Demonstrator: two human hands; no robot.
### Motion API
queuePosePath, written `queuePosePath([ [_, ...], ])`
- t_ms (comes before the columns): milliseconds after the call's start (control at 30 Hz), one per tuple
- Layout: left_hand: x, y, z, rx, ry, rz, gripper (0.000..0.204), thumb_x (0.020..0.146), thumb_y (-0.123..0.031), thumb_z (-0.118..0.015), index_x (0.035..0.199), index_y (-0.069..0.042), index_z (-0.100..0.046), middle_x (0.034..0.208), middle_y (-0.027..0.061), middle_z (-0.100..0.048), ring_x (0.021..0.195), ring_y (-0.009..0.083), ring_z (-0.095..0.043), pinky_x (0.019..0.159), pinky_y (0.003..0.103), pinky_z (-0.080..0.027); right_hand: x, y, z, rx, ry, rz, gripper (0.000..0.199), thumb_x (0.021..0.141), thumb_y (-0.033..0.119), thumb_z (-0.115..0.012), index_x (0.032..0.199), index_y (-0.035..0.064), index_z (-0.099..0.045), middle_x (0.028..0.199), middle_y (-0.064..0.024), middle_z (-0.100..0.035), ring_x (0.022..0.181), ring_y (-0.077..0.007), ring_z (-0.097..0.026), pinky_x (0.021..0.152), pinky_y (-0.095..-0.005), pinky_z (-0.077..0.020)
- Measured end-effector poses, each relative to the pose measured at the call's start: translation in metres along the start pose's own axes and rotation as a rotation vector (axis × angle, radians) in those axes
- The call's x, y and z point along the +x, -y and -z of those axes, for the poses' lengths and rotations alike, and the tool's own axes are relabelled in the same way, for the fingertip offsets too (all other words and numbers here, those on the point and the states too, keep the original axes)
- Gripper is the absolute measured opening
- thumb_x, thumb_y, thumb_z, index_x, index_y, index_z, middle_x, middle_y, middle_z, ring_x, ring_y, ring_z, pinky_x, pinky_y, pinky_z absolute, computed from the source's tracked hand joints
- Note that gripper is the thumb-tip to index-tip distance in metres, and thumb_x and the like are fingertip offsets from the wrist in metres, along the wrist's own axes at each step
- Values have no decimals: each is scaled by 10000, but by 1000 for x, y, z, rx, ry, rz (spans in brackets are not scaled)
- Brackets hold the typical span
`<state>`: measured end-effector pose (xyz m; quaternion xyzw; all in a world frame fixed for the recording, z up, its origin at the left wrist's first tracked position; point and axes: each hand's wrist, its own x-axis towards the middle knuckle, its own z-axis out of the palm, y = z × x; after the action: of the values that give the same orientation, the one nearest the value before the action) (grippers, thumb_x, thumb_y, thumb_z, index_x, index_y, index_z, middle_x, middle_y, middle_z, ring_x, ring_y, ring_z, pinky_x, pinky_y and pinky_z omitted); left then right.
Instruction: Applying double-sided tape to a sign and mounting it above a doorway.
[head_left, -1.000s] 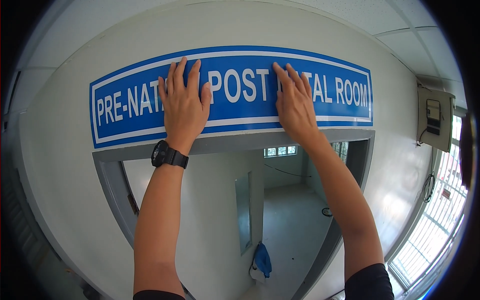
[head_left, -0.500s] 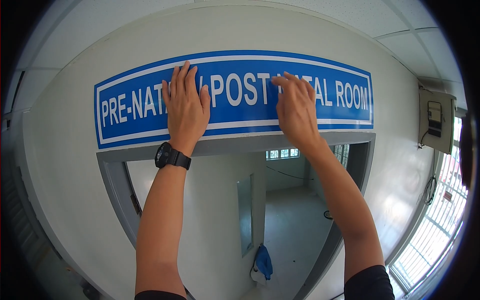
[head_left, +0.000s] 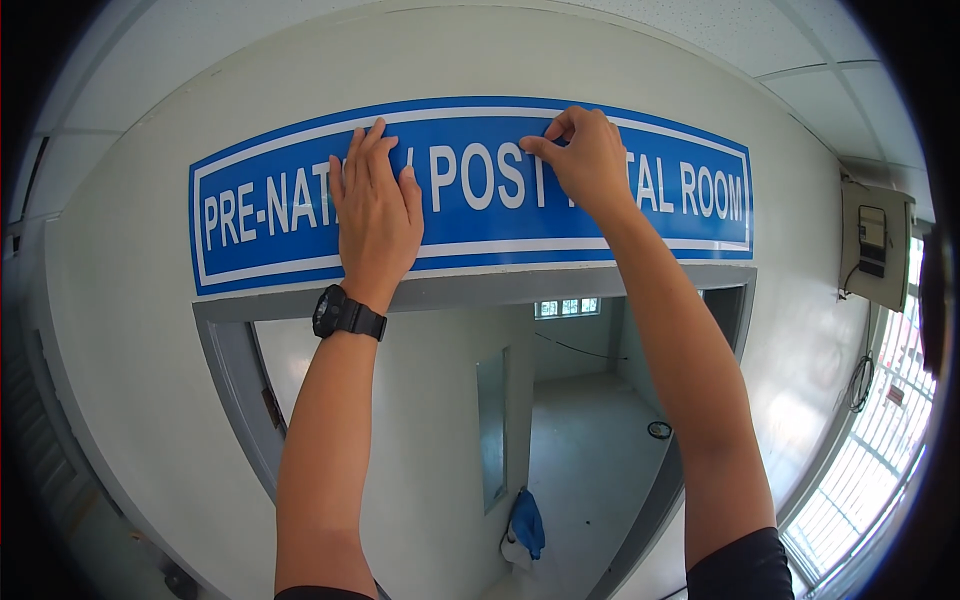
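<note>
A long blue sign [head_left: 470, 250] with white lettering and a white border line lies against the wall above a doorway. My left hand [head_left: 380, 210] is spread nearly flat on the left half of the sign, fingers pointing up, with a black watch [head_left: 345, 312] on the wrist. To the right of the sign's middle, close to its upper edge, my right hand [head_left: 590, 160] has its fingers curled, with the thumb near the bent index finger. Anything between those fingertips is too small or hidden to make out. Both arms reach upward and cover some of the letters.
Below the sign is a grey door frame [head_left: 450, 290]. Through it show a pale floor and a blue bag [head_left: 527, 525]. An open electrical box [head_left: 875, 245] hangs on the right wall, above a coiled cable [head_left: 861, 383] and near a barred window [head_left: 860, 480].
My right hand has moved up along the sign, from its middle height to near the upper edge, its thumb now pointing left. The left hand stays in place on the sign.
</note>
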<state>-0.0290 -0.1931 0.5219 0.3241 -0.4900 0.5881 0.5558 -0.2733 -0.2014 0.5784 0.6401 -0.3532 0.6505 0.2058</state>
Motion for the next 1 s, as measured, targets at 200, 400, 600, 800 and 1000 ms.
queuePosePath([
  [200, 1, 0, 1, 7, 5, 9, 314, 1065, -264, -446, 1331, -106, -499, 1523, 136, -495, 1457, 327, -409, 1241, 537, -198, 12, -6, 14, 344, 39, -104, 274, 857, 197, -793, 1012, -15, -713, 976, -191, -720, 849, -270, -721, 739, -340, -596],
  [400, -1, 1, 0, 5, 3, 16, 314, 1065, -272, -447, 1323, -102, -506, 1521, 136, -496, 1456, 324, -412, 1244, 525, -193, 7, 10, 9, 142, 105, -30, 357, 819, 265, -833, 1017, -7, -713, 1001, -192, -707, 900, -278, -704, 781, -359, -586],
  [600, -1, 0, -1, 14, 3, 17, 330, 1068, -291, -440, 1326, -97, -509, 1515, 149, -499, 1454, 326, -415, 1241, 529, -193, 9, 9, -3, 38, 56, -16, 417, 752, 364, -888, 959, 43, -721, 1020, -158, -680, 891, -277, -678, 802, -394, -555],
  [800, 0, 0, -3, 6, -14, 14, 345, 1064, -299, -447, 1312, -76, -536, 1493, 151, -515, 1447, 330, -419, 1241, 534, -196, 8, 17, -5, -22, 30, -3, 430, 749, 388, -892, 942, 46, -718, 992, -149, -687, 872, -264, -683, 791, -402, -551],
  [1000, -1, 3, -3, -9, -31, 13, 345, 1056, -291, -457, 1285, -55, -562, 1471, 149, -530, 1439, 332, -427, 1240, 538, -204, 13, 14, 14, 340, 120, -116, 423, 806, 375, -847, 959, 8, -704, 877, -189, -715, 752, -254, -717, 702, -338, -594],
])
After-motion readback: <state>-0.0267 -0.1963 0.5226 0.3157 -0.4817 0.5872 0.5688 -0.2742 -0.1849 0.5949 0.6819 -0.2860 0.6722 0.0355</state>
